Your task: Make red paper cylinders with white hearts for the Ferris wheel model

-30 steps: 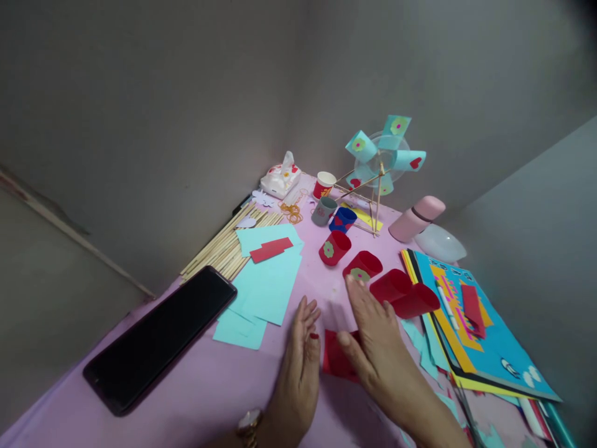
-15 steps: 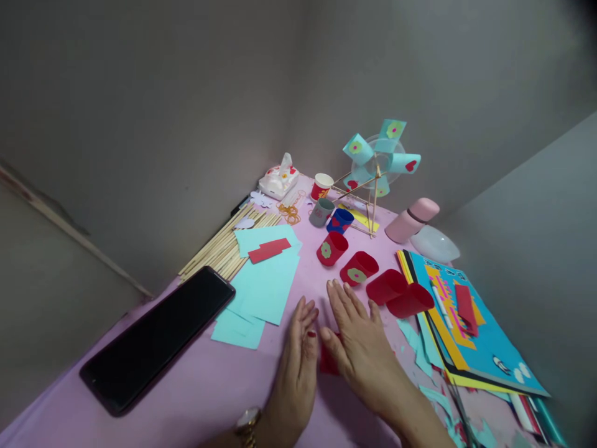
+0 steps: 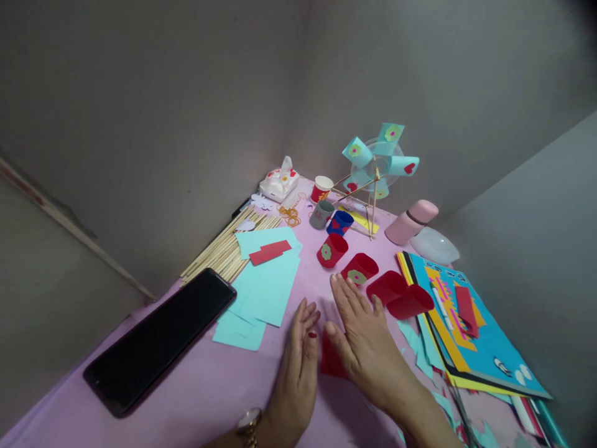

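My right hand point(image 3: 366, 336) lies flat, fingers stretched forward, partly over a piece of red paper point(image 3: 332, 358) on the pink tabletop. Much of that red piece is hidden under the palm and thumb. Just left of it, my left hand point(image 3: 300, 364) rests on its edge with the fingers extended, holding nothing. Beyond my fingertips stand red paper rings: one with a green flower point(image 3: 360, 269), another with a flower point(image 3: 333, 251), and two plain ones point(image 3: 386, 287) touching at the right.
A phone point(image 3: 161, 342), light-blue paper sheets point(image 3: 265, 292) and wooden sticks point(image 3: 219, 246) lie left. Behind are a paper pinwheel point(image 3: 377, 165) on a stick stand, cups point(image 3: 321, 213) and a pink bottle point(image 3: 411, 222). Coloured paper pads point(image 3: 494, 342) and scissors point(image 3: 459, 404) lie right.
My right hand has shifted slightly forward and right, uncovering a little more of the red paper. My left hand has barely moved.
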Demonstrator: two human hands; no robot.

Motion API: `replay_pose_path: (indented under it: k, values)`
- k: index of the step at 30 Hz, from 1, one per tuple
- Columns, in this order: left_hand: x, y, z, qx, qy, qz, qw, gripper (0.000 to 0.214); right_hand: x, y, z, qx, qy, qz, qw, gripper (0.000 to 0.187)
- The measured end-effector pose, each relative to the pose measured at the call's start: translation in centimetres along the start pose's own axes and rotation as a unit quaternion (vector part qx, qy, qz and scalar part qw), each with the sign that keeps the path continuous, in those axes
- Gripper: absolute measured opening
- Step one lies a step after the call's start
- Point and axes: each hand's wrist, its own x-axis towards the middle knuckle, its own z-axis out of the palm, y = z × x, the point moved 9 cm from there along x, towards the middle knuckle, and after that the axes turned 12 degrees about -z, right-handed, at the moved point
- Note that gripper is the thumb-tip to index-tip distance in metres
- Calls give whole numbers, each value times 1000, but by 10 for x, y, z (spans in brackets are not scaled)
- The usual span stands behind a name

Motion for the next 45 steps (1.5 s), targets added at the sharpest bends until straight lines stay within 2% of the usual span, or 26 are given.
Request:
replay_pose_path:
  k: [6,12,14,16,18,20,21,23,26,27,28,29,30,32,33,34,35,38,41,45]
  values:
    - [-1,0,-1,2,9,-2,1000,45,-1,-1,4,6,-23,1,1000,59]
    - [-1,0,-4,-2,17,7,1000,45,2,-2,2,38,13,-3,999,59]
    - [0,-1,-4,-12,15,13,1000,46,-3,5,-13,73,77,8,994,59]
    - [2,0,-4,-25,11,21,999,46,-19,24,-38,129,188,52,972,59]
    - [3,0,-5,-32,10,22,999,47,-49,51,-54,204,294,127,925,57]
    - [5,1,-5,-29,7,17,999,48,-85,75,-46,305,354,212,859,52]
    - [5,2,-4,-25,5,14,1000,49,-102,82,-30,372,367,250,815,50]
    - [6,4,-4,-17,4,5,1000,49,-129,83,20,534,367,305,698,47]
    - [6,8,-4,-10,6,-4,1000,48,-148,56,101,713,312,332,533,41]
    - [6,9,-3,-5,7,-3,1000,48,-154,48,120,736,299,346,500,40]
    - [6,12,-3,0,8,2,1000,47,-158,44,129,736,301,347,497,40]
    - [6,14,-2,5,8,9,1000,46,-160,45,128,714,312,340,527,40]
    - [6,16,-1,9,9,17,1000,46,-162,50,120,669,325,329,582,40]
    - [6,20,-1,12,14,29,999,46,-160,61,85,514,326,297,736,40]
    - [6,21,-1,11,18,34,999,47,-156,65,67,421,301,278,809,39]
    - [5,22,-3,10,25,36,999,47,-149,68,50,325,273,256,869,40]
    - [5,23,-5,10,34,38,999,48,-140,70,40,253,231,231,911,42]
    - [0,23,-14,18,58,41,997,47,-118,77,29,208,165,184,946,55]
    - [-8,18,-25,32,75,23,996,47,-103,77,33,211,120,156,957,74]
    - [-18,7,-40,31,93,-25,995,54,-99,73,35,200,98,151,963,74]
